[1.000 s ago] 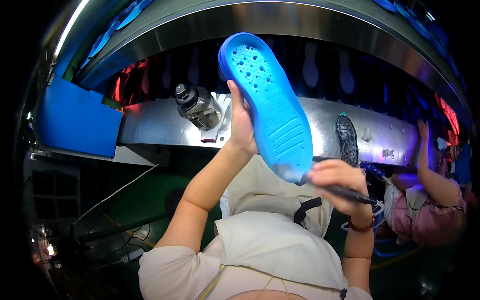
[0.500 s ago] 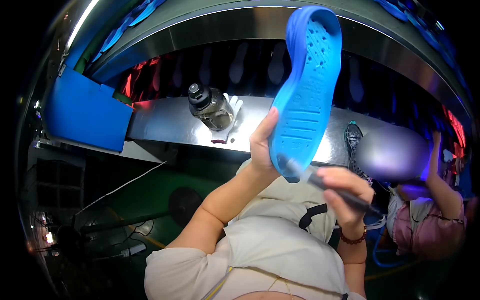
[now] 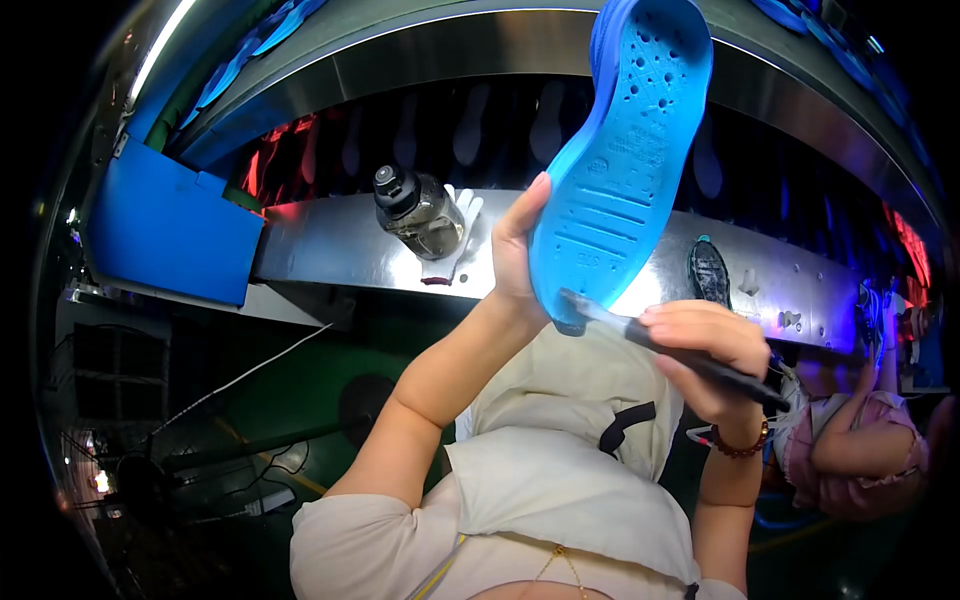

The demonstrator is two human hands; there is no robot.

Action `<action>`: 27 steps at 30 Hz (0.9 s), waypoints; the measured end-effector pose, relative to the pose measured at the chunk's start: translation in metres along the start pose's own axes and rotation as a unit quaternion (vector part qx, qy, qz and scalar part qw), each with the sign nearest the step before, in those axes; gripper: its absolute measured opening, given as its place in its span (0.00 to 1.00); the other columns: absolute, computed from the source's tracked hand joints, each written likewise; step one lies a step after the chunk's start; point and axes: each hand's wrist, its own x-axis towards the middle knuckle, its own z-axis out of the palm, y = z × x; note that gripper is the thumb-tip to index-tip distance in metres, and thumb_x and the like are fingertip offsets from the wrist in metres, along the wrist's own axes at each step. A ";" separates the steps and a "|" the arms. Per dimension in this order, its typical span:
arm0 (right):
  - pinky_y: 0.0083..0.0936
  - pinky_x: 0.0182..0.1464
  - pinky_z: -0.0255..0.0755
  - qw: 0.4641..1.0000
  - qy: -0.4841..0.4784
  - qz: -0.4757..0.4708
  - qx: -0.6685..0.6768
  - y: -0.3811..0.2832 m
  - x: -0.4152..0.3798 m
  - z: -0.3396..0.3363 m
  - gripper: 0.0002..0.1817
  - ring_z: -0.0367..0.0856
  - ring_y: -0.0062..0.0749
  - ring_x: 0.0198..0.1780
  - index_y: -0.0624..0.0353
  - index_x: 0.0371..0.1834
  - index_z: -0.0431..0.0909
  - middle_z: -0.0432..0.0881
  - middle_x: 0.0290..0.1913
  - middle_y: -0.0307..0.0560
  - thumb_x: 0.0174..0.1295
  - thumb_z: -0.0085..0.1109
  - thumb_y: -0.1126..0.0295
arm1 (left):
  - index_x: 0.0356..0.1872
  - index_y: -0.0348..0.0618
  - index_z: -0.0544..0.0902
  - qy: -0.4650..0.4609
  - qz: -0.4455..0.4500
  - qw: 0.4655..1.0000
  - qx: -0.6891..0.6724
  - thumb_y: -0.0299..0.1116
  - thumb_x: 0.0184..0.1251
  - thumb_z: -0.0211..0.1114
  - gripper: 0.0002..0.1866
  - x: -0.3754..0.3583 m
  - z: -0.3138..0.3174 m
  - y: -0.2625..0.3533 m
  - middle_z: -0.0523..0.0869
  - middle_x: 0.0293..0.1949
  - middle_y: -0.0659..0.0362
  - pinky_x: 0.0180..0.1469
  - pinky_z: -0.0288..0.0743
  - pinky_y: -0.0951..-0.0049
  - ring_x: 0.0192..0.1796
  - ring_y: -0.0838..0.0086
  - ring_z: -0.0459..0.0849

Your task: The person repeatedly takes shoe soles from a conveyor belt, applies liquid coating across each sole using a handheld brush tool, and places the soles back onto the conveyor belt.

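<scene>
So the left hand (image 3: 515, 245) has the blue shoe sole (image 3: 625, 180) gripped by its edge, and the right hand (image 3: 712, 355) is clutching a black-handled brush (image 3: 690, 362), bristles at the sole's near end, just below the left grip.

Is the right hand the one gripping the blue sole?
No, the left hand grips the blue sole along its edge, while the right hand holds a brush.

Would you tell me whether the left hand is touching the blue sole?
Touching; the head view shows the left hand holding the blue sole, thumb against its side rim.
</scene>
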 end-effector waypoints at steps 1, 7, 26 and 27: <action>0.28 0.45 0.76 1.000 -0.001 0.000 0.001 0.000 0.000 0.002 0.12 0.82 0.41 0.40 0.64 0.32 0.79 0.82 0.36 0.53 0.40 0.62 0.82 | 0.57 0.33 0.68 0.001 0.001 1.000 0.000 0.48 0.66 0.45 0.28 0.000 0.002 0.001 0.76 0.52 0.47 0.55 0.70 0.62 0.51 0.61 0.78; 0.29 0.43 0.75 0.998 -0.043 -0.026 0.025 -0.007 0.001 -0.002 0.10 0.82 0.40 0.39 0.60 0.33 0.79 0.82 0.36 0.48 0.45 0.63 0.79 | 0.55 0.33 0.70 0.063 -0.113 0.992 -0.003 0.47 0.65 0.48 0.27 0.004 0.002 0.013 0.77 0.50 0.45 0.53 0.72 0.62 0.49 0.61 0.79; 0.24 0.41 0.76 0.961 -0.249 0.069 -0.097 0.013 -0.003 -0.056 0.12 0.83 0.37 0.39 0.62 0.36 0.79 0.83 0.39 0.50 0.46 0.64 0.77 | 0.55 0.35 0.71 0.155 -0.354 0.835 0.393 0.48 0.59 0.57 0.30 -0.010 0.019 0.034 0.77 0.49 0.46 0.49 0.73 0.68 0.47 0.64 0.79; 0.23 0.40 0.76 0.961 -0.236 0.107 -0.095 0.012 -0.006 -0.059 0.12 0.83 0.36 0.39 0.62 0.36 0.80 0.83 0.38 0.50 0.46 0.64 0.76 | 0.56 0.35 0.70 0.170 -0.336 0.849 0.372 0.48 0.60 0.56 0.30 -0.010 0.012 0.034 0.76 0.50 0.45 0.49 0.73 0.68 0.48 0.63 0.79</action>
